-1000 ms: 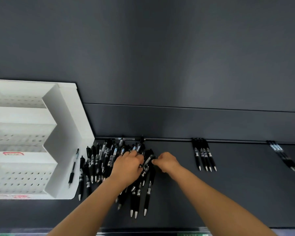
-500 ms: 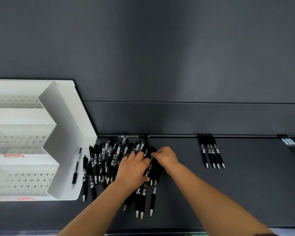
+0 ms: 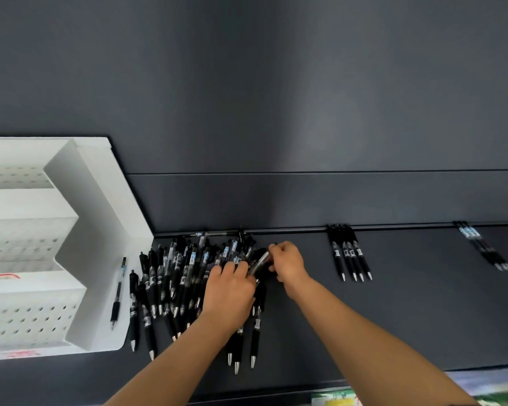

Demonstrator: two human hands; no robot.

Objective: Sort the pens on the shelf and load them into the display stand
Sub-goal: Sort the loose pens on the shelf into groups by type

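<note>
A clear pen (image 3: 260, 261) is pinched by the right hand (image 3: 288, 263) and held tilted over the pile (image 3: 182, 276). The left hand (image 3: 229, 294) is laid on the pile with fingers bent; whether anything is gripped cannot be told. The pile is heaped at the shelf (image 3: 408, 317) rear edge, beside the stand (image 3: 106, 230) at the left. A lone pen (image 3: 117, 294) is laid on the stand's base. Four pens (image 3: 349, 253) and a far bundle (image 3: 484, 247) are set along the rear edge, rightward.

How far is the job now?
Done: a four-pen group and a far-right group lie sorted apart. In hand: the right hand pinches one pen; the left hand rests on the pile. Left: that pile, and the display stand, whose visible tiers hold none.
</note>
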